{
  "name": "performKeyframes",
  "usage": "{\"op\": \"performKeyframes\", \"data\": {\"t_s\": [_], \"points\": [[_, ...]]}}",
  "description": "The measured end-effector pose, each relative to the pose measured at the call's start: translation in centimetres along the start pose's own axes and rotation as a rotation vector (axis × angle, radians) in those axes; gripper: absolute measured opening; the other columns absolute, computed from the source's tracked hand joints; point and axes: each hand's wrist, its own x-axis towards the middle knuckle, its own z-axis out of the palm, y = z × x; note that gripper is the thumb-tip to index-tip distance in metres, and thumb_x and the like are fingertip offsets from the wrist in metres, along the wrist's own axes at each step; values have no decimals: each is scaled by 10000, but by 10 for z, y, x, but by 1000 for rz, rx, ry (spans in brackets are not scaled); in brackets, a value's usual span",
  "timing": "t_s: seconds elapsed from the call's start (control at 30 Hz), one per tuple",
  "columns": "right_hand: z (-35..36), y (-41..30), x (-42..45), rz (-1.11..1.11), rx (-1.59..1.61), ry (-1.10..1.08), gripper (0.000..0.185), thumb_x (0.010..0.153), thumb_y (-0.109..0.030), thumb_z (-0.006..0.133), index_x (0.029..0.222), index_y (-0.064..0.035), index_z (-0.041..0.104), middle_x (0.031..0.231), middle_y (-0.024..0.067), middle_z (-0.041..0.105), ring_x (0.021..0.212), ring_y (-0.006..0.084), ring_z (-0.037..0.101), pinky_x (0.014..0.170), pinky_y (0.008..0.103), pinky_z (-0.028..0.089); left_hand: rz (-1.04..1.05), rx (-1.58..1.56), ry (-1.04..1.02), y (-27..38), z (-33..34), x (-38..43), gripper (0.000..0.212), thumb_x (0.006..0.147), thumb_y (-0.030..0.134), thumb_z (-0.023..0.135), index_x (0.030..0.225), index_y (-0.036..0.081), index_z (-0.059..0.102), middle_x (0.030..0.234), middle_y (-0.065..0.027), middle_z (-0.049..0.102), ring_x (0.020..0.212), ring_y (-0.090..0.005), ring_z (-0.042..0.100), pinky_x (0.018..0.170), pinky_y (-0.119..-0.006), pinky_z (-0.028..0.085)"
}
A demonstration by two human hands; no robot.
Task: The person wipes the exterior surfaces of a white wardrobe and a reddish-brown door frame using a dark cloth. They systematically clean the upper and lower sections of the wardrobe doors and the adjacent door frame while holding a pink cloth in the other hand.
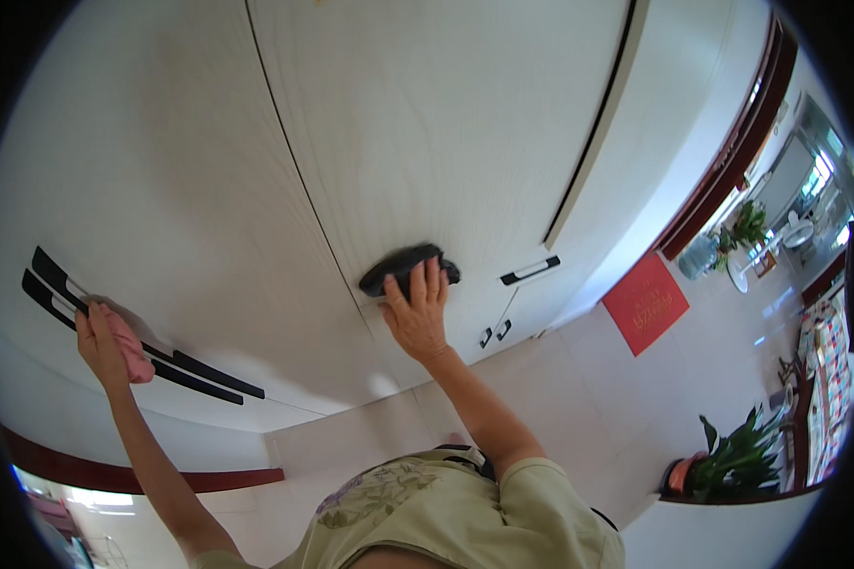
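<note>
My left hand (102,348) grips a pink cloth (129,345) at the long black handles (210,375) on the left doors of a white wood-grain cabinet (427,142). The fingertips lie on the handle, and part of the cloth is tucked against it. My right hand (420,306) presses a folded dark cloth (402,267) flat on the cabinet front, near the lower edge of the middle door. Fingers spread over the cloth cover part of it. To the right of that hand is a short black handle (531,270), with two smaller black handles (494,333) below it.
A red doormat (646,304) bearing writing lies on the tiled floor (562,384) to the right. Farther right stand a potted plant (736,455), a white standing fan (768,249) and a large water bottle (699,256). A dark red door frame (729,156) rises beyond the cabinet.
</note>
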Motion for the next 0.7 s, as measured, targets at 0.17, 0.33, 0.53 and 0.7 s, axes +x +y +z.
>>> {"op": "performKeyframes", "data": {"t_s": [0.17, 0.33, 0.53, 0.7], "points": [[6, 2, -19, 92, -62, -6, 484, 786, -180, 706, 1252, -194, 575, 1402, 226, 382, 1336, 408, 330, 1045, 581, 278, -19, 29, -13, 1, -5, 4, 302, 989, 302, 500, 1007, 11, 578, 943, -33, 618, 872, -119, 545, 806, -250, 442], [5, 65, 10, 522, 40, 403, 524, 887, -117, 563, 1366, 31, 410, 1488, 307, 234, 1368, 448, 265, 1111, 465, 232, 47, -5, -65, -3, -6, 6, 330, 985, 314, 508, 1017, -6, 583, 940, -49, 631, 874, -127, 560, 802, -252, 448], [20, 94, 11, 927, 176, 576, 528, 997, -197, 407, 1410, 108, 284, 1494, 344, 156, 1395, 443, 198, 1142, 425, 189, 63, 9, -49, 1, 5, 6, 343, 981, 316, 512, 984, -18, 590, 945, -69, 635, 876, -151, 565, 804, -263, 449], [58, -52, -2, 784, 352, 453, 556, 957, -161, 467, 1377, 153, 283, 1468, 390, 150, 1374, 509, 177, 1142, 485, 152, 110, 30, -54, 1, -1, 6, 322, 990, 293, 494, 990, -16, 584, 964, -77, 646, 874, -157, 574, 804, -281, 464]]}}
